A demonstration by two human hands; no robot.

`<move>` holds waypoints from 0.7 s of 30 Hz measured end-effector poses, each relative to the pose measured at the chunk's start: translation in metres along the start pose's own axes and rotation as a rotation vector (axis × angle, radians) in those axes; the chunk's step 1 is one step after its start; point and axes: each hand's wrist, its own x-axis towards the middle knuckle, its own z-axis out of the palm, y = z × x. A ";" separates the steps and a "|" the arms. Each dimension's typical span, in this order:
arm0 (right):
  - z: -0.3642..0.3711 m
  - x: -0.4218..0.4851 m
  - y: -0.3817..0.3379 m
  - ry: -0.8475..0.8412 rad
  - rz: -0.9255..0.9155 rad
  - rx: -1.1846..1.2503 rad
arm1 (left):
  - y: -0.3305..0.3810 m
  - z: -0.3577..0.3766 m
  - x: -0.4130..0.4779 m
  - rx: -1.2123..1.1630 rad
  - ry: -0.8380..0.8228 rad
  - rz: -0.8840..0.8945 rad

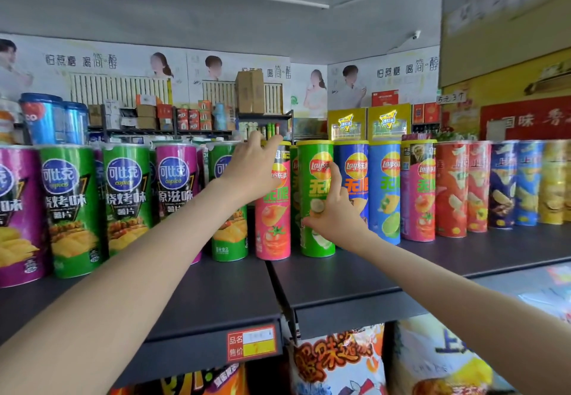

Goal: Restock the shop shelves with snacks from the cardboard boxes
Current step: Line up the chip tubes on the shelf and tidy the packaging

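Bare forearms (129, 271) reach up to a nearly full row of crisp tubes.
On the dark grey metal shelf (340, 280) the left hand (253, 166) curls over the top of the upright tall pink tomato-print cardboard tube (273, 224). The right hand (335, 212) spreads its fingers on the neighbouring tall green cardboard tube (315, 184), seemingly steadying rather than clasping it. No supply box shows nearby, so remaining stock is unclear.

Left hand (251, 167) grips top of pink can (273, 231) on dark shelf (355, 274); right hand (335, 212) touches green can (315, 178) just beside it; blue cans (384, 197) right; purple can (174, 178) left; all upright.
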 end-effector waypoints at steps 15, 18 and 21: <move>-0.003 0.002 0.003 0.044 -0.025 -0.027 | 0.017 0.019 -0.017 0.120 0.157 -0.027; -0.020 -0.007 0.016 0.123 -0.138 -0.059 | 0.034 0.029 -0.024 0.151 0.217 0.036; -0.042 -0.013 0.040 0.204 -0.180 -0.160 | 0.057 0.040 -0.031 0.142 0.162 0.110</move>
